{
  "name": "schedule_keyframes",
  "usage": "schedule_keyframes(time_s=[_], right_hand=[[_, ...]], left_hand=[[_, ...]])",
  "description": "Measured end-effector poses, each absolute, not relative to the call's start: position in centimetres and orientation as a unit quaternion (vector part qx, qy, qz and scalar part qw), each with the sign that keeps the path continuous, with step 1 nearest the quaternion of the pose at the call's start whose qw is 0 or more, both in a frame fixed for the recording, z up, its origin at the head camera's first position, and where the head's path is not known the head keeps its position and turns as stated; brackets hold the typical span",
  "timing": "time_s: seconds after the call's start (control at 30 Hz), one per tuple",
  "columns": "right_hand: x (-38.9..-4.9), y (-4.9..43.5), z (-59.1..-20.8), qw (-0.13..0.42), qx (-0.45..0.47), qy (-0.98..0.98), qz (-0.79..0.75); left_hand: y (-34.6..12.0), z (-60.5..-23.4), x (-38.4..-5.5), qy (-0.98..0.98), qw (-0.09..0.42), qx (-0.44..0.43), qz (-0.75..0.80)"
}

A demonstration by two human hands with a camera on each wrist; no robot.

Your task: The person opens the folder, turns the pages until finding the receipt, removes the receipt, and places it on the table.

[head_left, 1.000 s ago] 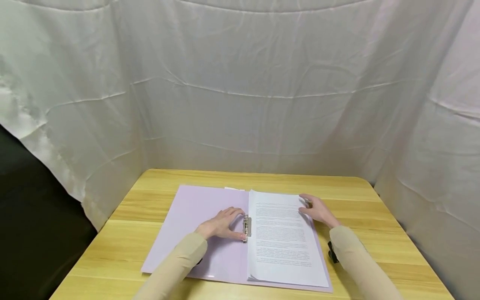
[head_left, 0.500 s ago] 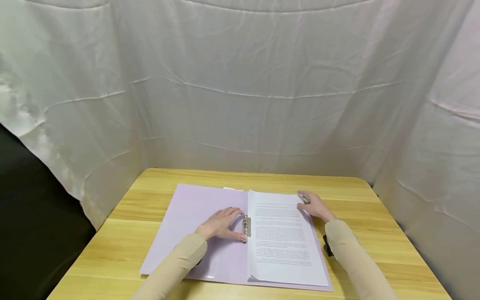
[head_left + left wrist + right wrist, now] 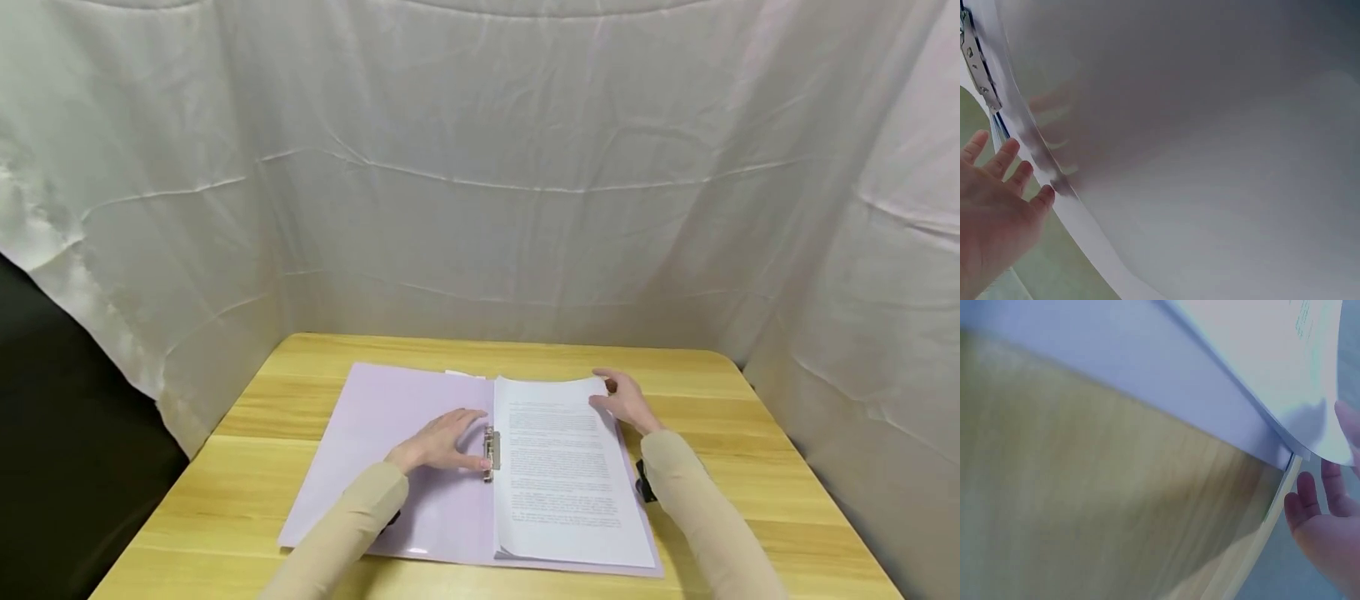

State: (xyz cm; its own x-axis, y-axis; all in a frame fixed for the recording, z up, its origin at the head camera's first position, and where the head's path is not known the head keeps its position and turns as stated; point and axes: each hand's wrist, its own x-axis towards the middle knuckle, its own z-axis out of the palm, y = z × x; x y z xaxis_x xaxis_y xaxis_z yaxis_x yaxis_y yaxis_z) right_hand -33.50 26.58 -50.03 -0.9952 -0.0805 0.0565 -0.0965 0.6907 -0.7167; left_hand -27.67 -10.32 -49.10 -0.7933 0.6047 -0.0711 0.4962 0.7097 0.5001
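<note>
Seems, on judgement, to be partway along in leafing through the papers (image 3: 558, 475). Can be found lying print side up on the three-o'clock half of the folder (image 3: 401, 404), flat on the table (image 3: 720, 467). Can count as done the opening of the folder and the raising of a corner. Looks clamped along the nine-o'clock edge by the metal clip (image 3: 492, 450) on the fold, though cannot say for certain. At the papers' one-o'clock corner, pinching with the right hand (image 3: 622, 402), thumb above and fingers beneath, bending the edge upward off the folder. Cannot tell the number of sheets caught in that pinch. At nine o'clock from the clip, resting with the left hand (image 3: 442, 442) loosely spread, grasping nothing visible, with thumb and forefinger close to the clip's two ends; cannot tell about contact with the metal. Can also see a white slip (image 3: 463, 373) past the folder's twelve-o'clock edge. Not yet turned over onto the nine-o'clock half. Probably left to do: lifting that corner higher, then turning or freeing the pinched part.
</note>
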Motion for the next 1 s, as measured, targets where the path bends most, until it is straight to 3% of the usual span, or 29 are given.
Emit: schedule_keyframes(time_s=[0.33, 1.0], right_hand=[[-33.31, 26.47, -49.32, 0.042, 0.022, -0.928, 0.371], [-33.14, 26.57, -49.88, 0.080, 0.070, -0.944, 0.313]], left_hand=[[-10.45, -48.99, -27.93, 0.905, 0.137, 0.301, 0.268], [-10.58, -49.39, -28.16, 0.892, 0.151, 0.304, 0.300]])
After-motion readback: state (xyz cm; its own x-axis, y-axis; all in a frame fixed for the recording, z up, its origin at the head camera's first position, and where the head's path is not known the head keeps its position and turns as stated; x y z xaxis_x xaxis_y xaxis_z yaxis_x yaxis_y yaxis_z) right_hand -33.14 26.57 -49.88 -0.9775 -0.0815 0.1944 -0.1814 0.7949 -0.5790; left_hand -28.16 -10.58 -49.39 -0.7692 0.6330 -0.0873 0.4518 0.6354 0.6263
